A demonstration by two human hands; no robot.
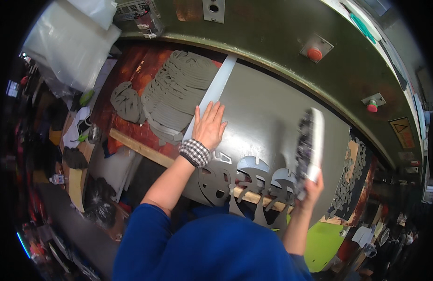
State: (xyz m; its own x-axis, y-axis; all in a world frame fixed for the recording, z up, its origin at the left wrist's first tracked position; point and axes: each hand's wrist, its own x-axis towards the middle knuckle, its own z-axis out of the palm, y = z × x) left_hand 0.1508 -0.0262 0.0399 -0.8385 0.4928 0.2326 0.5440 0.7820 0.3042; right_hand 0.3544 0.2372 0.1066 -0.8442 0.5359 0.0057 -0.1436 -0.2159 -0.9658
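A smooth grey sheet (258, 112) lies over a pale blue board (224, 75), whose strip shows along the sheet's left edge. My left hand (209, 125) rests flat on that edge, fingers stretched out, a checked band at its wrist. In my right hand (312, 191) is a cutting die (316, 140), long and narrow, with a white outer wall and a dark, blurred inside. It stands up from the fingers over the sheet's right part. Curved holes run through the sheet's near end, leaving a thin web (216, 185) hanging toward me.
Layered grey cut pieces (179, 89) and a smaller pile (126, 102) lie left on a reddish surface. A green machine beam (268, 35) with red buttons (315, 54) spans the far side. Scraps (350, 180) lie right. A wooden strip (141, 148) edges the near side.
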